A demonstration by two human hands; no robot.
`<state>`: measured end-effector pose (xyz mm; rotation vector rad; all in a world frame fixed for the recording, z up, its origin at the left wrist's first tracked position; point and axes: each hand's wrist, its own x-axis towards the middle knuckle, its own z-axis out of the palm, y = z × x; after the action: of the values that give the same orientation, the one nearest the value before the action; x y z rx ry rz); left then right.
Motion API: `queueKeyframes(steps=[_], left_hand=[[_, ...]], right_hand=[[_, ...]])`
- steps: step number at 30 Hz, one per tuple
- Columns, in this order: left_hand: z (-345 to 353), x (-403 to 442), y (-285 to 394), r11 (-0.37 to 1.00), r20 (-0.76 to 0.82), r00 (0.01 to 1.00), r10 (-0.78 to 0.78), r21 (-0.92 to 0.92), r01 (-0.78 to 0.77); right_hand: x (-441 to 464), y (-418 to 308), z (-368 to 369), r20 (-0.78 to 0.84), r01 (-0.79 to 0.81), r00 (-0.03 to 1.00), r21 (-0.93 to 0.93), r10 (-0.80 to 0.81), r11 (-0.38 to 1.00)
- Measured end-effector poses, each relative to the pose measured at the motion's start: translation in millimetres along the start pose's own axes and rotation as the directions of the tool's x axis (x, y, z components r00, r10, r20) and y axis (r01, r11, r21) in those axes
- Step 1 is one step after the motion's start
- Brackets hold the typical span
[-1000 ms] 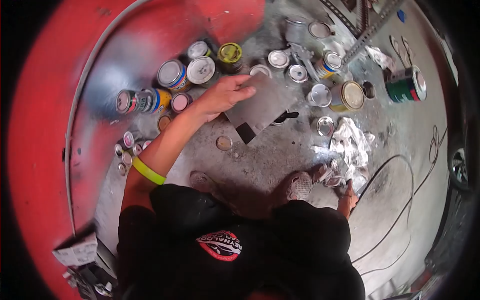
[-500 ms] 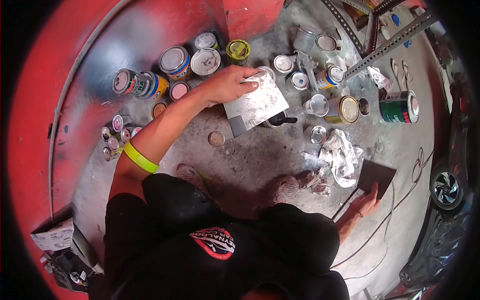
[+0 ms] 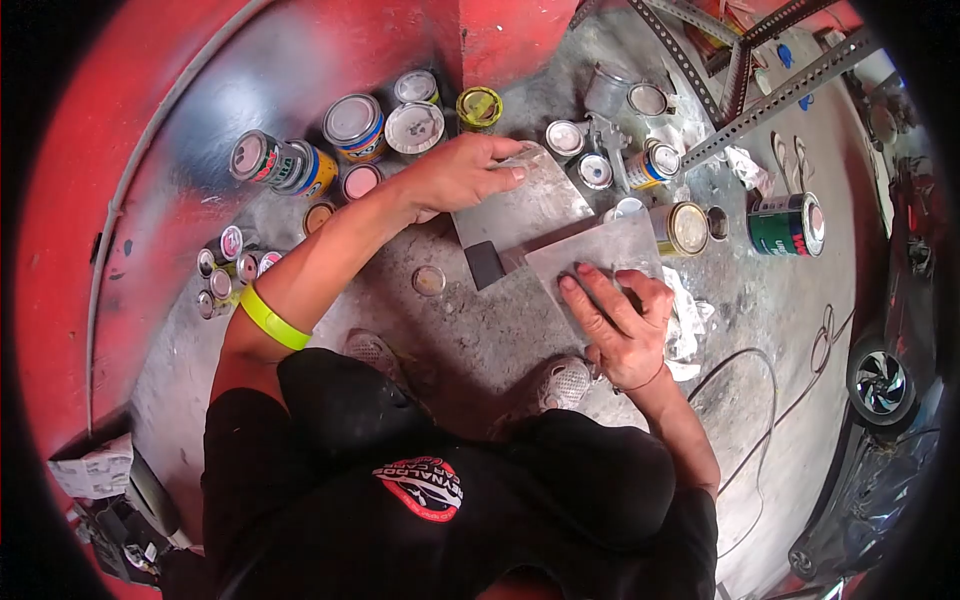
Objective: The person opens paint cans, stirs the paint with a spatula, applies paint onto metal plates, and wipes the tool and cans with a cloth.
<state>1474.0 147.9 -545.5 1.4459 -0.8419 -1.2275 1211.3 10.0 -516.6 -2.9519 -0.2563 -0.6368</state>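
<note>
My left hand point(image 3: 455, 180), on the arm with the yellow-green band, grips the top left corner of a scuffed metal plate point(image 3: 535, 205). A dark square patch point(image 3: 486, 264) covers that plate's lower corner. In my right hand point(image 3: 632, 325) is a second flat panel, a plain grey plate point(image 3: 600, 255). The fingers lie spread across its face and the thumb is hidden. The two plates are side by side, the grey one overlapping the right edge of the other; whether they touch I cannot tell.
Paint cans point(image 3: 352, 122) stand along the red wall, with small cans point(image 3: 222, 282) at left. A spray gun point(image 3: 612, 140), a green can point(image 3: 787, 224) and a white rag point(image 3: 685, 320) are to the right. Perforated metal legs point(image 3: 780, 100) rise at upper right. A hose point(image 3: 770, 390) crosses the floor.
My right hand has swung from the lower right up to the middle, bringing the grey plate next to the other one. My left hand's plate has tilted and lost its bright glare.
</note>
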Motion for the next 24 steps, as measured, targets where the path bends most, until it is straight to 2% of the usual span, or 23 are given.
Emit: queueKeyframes(steps=[10, 18, 24], left_hand=[[4, 2, 1, 1.000, -0.029, 1.000, 0.011, 0.007, -0.011], [7, 1, 2, 0.994, -0.016, 1.000, -0.019, 0.109, 0.021], [9, 4, -7, 0.994, -0.017, 1.000, -0.004, 0.113, 0.005]], right_hand=[[5, -8, 14, 0.028, -0.048, 0.998, 0.018, 0.047, 0.999], [-5, -9, 23, 0.039, -0.060, 0.998, 0.049, 0.058, 0.997], [-20, -12, 23, 0.058, -0.080, 0.995, 0.084, 0.076, 0.993]])
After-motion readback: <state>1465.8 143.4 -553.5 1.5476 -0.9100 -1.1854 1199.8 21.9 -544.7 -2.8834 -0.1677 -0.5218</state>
